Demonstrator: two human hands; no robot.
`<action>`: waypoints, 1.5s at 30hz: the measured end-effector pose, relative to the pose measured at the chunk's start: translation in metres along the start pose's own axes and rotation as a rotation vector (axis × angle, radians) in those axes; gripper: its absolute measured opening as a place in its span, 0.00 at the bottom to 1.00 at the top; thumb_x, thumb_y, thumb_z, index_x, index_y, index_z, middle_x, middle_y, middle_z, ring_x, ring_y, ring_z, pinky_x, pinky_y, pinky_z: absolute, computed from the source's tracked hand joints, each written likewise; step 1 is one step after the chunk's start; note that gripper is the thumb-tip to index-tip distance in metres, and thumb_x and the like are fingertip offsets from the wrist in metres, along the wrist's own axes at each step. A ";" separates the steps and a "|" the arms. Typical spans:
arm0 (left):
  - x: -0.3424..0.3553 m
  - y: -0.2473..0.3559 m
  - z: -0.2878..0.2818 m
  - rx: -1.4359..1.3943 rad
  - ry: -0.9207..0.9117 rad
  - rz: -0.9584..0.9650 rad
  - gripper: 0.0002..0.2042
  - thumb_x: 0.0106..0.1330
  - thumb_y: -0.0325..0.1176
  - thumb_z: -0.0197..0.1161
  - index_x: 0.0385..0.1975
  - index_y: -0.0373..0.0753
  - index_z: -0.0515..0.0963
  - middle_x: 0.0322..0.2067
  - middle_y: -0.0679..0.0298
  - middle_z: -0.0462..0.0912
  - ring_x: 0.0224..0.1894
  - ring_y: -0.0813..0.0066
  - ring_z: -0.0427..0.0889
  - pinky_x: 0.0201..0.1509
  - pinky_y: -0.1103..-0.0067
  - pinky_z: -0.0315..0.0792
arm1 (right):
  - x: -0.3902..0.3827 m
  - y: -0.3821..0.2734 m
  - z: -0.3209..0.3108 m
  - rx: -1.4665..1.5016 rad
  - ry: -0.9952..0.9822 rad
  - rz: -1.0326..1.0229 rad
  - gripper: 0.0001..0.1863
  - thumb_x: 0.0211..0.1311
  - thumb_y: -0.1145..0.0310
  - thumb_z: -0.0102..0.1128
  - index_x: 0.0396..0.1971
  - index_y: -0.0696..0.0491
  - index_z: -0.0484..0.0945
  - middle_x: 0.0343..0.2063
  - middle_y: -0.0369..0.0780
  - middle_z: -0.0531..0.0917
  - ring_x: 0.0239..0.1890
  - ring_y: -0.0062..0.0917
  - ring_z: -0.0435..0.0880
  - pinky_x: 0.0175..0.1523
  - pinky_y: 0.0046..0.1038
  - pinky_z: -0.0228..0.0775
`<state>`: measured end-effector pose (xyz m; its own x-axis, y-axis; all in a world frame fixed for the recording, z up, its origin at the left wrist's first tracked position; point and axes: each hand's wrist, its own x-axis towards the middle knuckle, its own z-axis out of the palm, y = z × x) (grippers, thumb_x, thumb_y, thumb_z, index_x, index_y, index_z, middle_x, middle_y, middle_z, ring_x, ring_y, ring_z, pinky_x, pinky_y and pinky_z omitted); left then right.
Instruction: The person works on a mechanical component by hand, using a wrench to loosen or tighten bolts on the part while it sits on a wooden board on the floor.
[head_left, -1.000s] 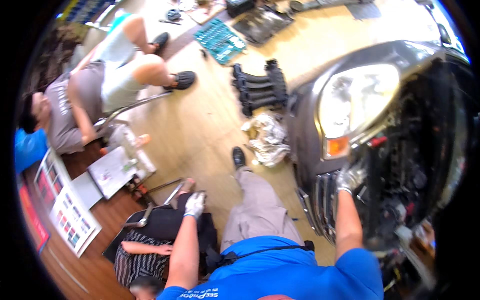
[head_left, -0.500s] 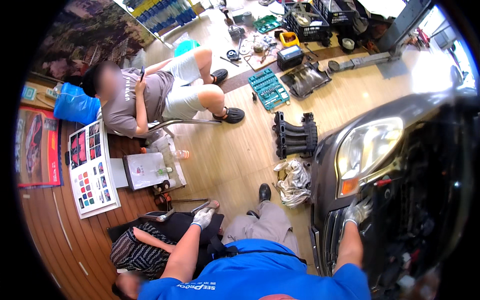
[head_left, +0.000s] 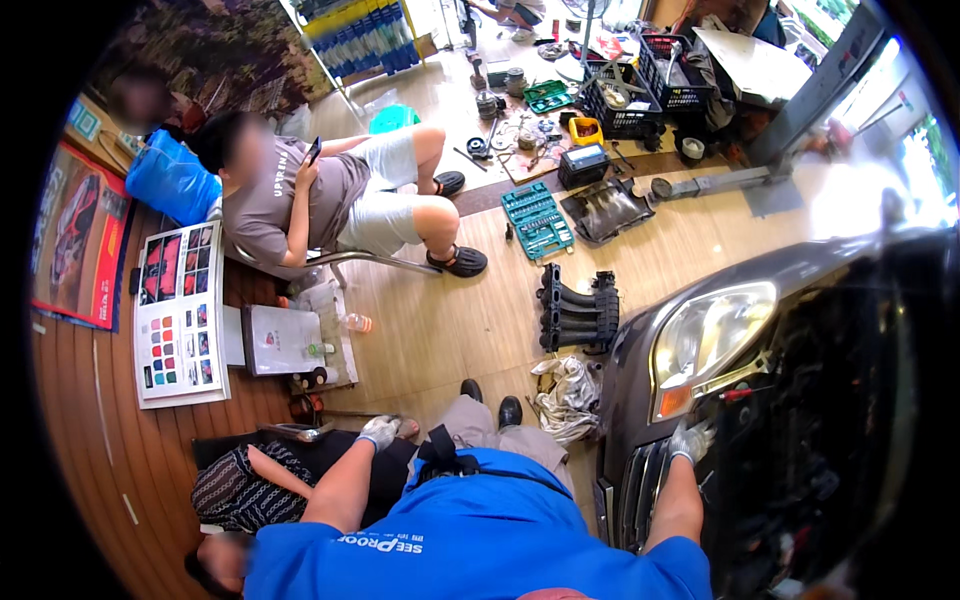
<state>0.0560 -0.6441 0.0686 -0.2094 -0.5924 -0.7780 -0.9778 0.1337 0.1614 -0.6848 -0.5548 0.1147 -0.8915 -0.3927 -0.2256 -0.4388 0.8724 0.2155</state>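
Note:
My left hand (head_left: 380, 432), in a pale knit glove, is held out to the left by the metal arm of a chair (head_left: 297, 431) and the dark-clothed legs of a seated person. Its fingers look loosely extended, and nothing shows in them. My right hand (head_left: 692, 440), gloved too, lies at the front of a dark grey car (head_left: 635, 375), by the upper edge of its grille (head_left: 640, 490), fingers apart. Just beyond that hand is the car's headlight (head_left: 712, 330). The engine bay beside it is too dark to make out.
Ahead on the floor lie a crumpled white cloth (head_left: 568, 398), a black intake manifold (head_left: 580, 310), a green socket set (head_left: 538, 220) and a car battery (head_left: 583, 166). A person (head_left: 300, 200) with a phone sits at left, beside a small table (head_left: 345, 350).
My view has shifted, and I have stepped, with both shoes now side by side. My right hand stays at the car's front; my left is still out by the chair.

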 end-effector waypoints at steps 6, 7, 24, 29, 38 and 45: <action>0.021 0.020 -0.060 0.049 0.016 0.026 0.16 0.63 0.35 0.59 0.51 0.42 0.78 0.55 0.49 0.78 0.58 0.50 0.77 0.61 0.65 0.73 | -0.017 0.005 0.007 0.177 0.081 -0.068 0.40 0.71 0.43 0.44 0.66 0.65 0.62 0.65 0.61 0.64 0.69 0.50 0.64 0.73 0.40 0.55; 0.025 0.031 -0.076 -0.056 0.042 0.031 0.17 0.62 0.34 0.59 0.51 0.42 0.77 0.55 0.49 0.78 0.58 0.50 0.77 0.61 0.65 0.73 | -0.030 0.004 -0.003 0.226 0.094 -0.044 0.39 0.71 0.44 0.43 0.65 0.65 0.63 0.65 0.61 0.64 0.68 0.50 0.64 0.73 0.40 0.55; 0.067 -0.048 -0.072 -0.201 0.041 -0.002 0.13 0.65 0.37 0.54 0.45 0.42 0.79 0.48 0.48 0.81 0.53 0.48 0.80 0.57 0.64 0.75 | -0.128 -0.037 0.112 0.432 -0.638 -0.323 0.26 0.67 0.50 0.55 0.48 0.61 0.80 0.41 0.52 0.85 0.44 0.43 0.83 0.51 0.41 0.71; 0.068 -0.082 -0.067 -0.054 0.069 0.049 0.16 0.71 0.38 0.47 0.48 0.43 0.80 0.49 0.47 0.80 0.53 0.48 0.79 0.58 0.62 0.73 | -0.125 -0.088 0.047 0.859 -0.694 0.030 0.27 0.68 0.49 0.55 0.50 0.60 0.80 0.39 0.47 0.84 0.38 0.38 0.81 0.46 0.41 0.72; 0.077 -0.072 -0.081 -0.679 0.114 -0.208 0.23 0.71 0.51 0.46 0.45 0.40 0.82 0.49 0.50 0.82 0.55 0.50 0.78 0.59 0.63 0.71 | -0.164 -0.159 0.021 0.691 -0.702 -0.220 0.27 0.68 0.53 0.52 0.53 0.61 0.78 0.50 0.53 0.82 0.49 0.45 0.81 0.55 0.38 0.70; 0.084 -0.116 -0.051 -0.150 0.196 0.106 0.21 0.72 0.48 0.48 0.44 0.38 0.82 0.42 0.52 0.85 0.44 0.57 0.84 0.50 0.65 0.76 | -0.168 -0.153 0.047 0.500 -0.558 -0.443 0.29 0.67 0.49 0.51 0.51 0.61 0.79 0.45 0.57 0.83 0.48 0.50 0.82 0.51 0.40 0.71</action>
<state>0.1518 -0.7503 0.0153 -0.2941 -0.7255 -0.6222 -0.9376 0.0928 0.3351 -0.4623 -0.6081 0.0753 -0.4076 -0.6409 -0.6505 -0.5150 0.7496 -0.4158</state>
